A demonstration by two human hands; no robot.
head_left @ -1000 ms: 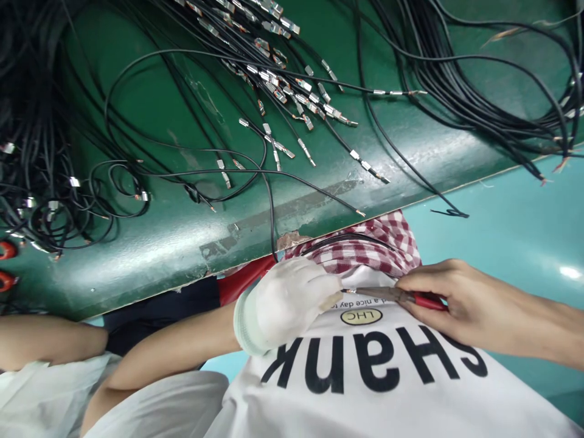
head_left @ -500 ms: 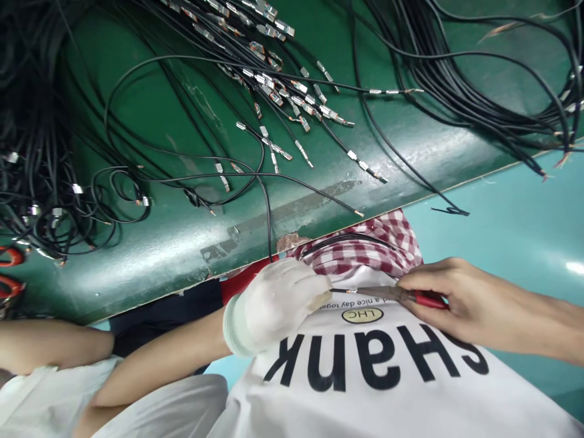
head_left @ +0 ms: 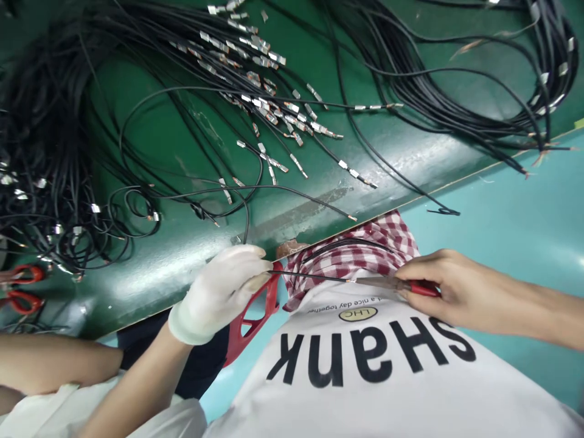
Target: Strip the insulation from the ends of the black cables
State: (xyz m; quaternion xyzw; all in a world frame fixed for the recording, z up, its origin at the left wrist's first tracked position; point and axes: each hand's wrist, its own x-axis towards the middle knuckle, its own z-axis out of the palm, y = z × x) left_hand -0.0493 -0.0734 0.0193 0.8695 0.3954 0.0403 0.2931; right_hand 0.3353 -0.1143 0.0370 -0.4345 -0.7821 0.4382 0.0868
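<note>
Head view: both hands are occupied, and one black cable (head_left: 314, 277) spans the gap between them in a nearly straight line. The left hand (head_left: 219, 292), in a white glove, is closed to a narrow pinch; thumb and forefinger grip the cable. The right hand (head_left: 449, 292), bare, is wrapped around the red handles of the pliers (head_left: 422, 288). The plier jaws point toward the left hand, and their tips meet the cable's end; whether they clamp it cannot be told.

Below the cable, between the hands, lies the front of a white shirt (head_left: 383, 395); just beyond the cable is a red checked cloth (head_left: 342, 261). A red plastic frame (head_left: 232, 344) is situated just below the left hand.

The green table (head_left: 137, 286) extends beyond both hands. On it, beyond the left hand, rests a large cable bundle (head_left: 55, 103); its metal clips (head_left: 269, 112) cluster beyond the gap. A second bundle (head_left: 424, 91) lies beyond the right hand. Scissors (head_left: 18, 294) with orange handles are located well left of the left hand.
</note>
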